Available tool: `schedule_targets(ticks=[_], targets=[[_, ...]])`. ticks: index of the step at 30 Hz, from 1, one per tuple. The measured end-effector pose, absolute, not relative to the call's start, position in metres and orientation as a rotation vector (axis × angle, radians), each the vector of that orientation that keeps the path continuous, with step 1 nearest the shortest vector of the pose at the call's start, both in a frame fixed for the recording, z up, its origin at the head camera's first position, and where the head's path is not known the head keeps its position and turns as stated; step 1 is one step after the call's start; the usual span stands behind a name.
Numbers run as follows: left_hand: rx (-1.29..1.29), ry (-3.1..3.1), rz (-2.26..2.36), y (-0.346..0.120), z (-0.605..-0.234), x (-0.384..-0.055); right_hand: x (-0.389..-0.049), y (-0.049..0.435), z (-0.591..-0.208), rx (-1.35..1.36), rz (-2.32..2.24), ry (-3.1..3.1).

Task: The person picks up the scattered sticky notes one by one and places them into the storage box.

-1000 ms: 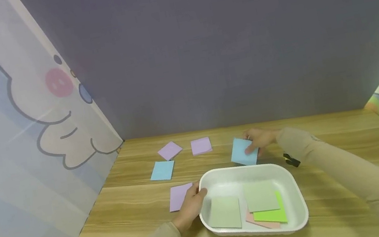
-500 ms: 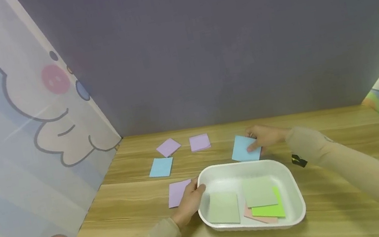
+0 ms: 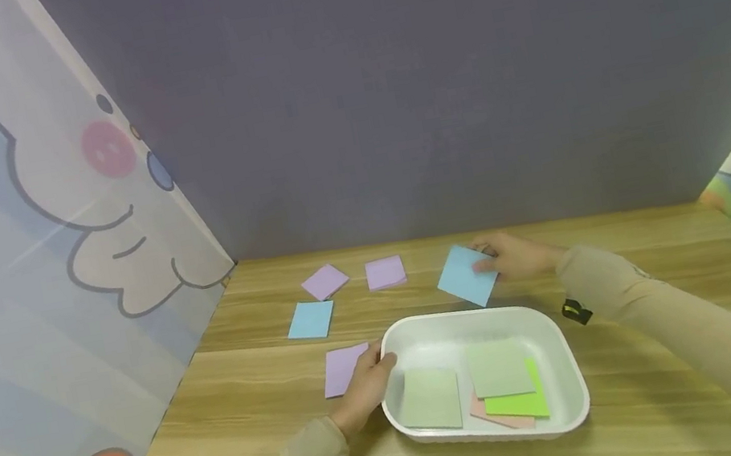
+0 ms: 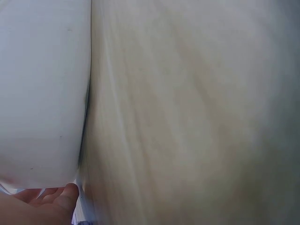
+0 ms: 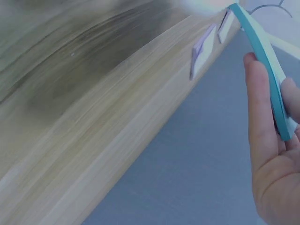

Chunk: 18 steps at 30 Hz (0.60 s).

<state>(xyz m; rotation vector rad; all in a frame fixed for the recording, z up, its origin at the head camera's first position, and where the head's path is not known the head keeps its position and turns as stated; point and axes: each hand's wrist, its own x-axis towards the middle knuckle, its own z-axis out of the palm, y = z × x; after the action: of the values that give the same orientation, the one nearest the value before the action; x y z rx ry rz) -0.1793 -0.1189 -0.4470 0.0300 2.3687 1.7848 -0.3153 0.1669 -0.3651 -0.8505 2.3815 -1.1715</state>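
My right hand [image 3: 515,255] pinches a blue sticky-note pad [image 3: 465,275] behind the far rim of the white plastic tub [image 3: 564,356]. In the right wrist view the blue pad [image 5: 265,61] shows its thick edge, with the thumb on one face and fingers on the other. My left hand [image 3: 365,391] grips the tub's left rim, thumb over the edge. From the left wrist view, its fingertips [image 4: 70,191] lie against the tub's outer wall [image 4: 42,93]. Inside the tub are two pale green pads, a bright green pad [image 3: 517,405] and a pink pad [image 3: 498,418].
Left of the tub lies a purple pad [image 3: 343,370], partly behind my left hand. Farther back are another blue pad [image 3: 311,321] and two purple pads, one tilted [image 3: 325,282], the other squarer [image 3: 386,273]. A grey panel [image 3: 421,88] rises behind the wooden table [image 3: 225,432].
The blue pad in my right hand has turned and shifted slightly up and left in the head view. My left hand keeps its grip on the tub, whose contents look the same.
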Motion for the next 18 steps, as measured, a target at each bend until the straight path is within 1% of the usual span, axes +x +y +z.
schedule_targets(ticks=[18], targets=[[0.042,2.391,1.768,-0.119,-0.446,-0.180,-0.281,0.154,-0.346,-0.816,-1.218,2.431]])
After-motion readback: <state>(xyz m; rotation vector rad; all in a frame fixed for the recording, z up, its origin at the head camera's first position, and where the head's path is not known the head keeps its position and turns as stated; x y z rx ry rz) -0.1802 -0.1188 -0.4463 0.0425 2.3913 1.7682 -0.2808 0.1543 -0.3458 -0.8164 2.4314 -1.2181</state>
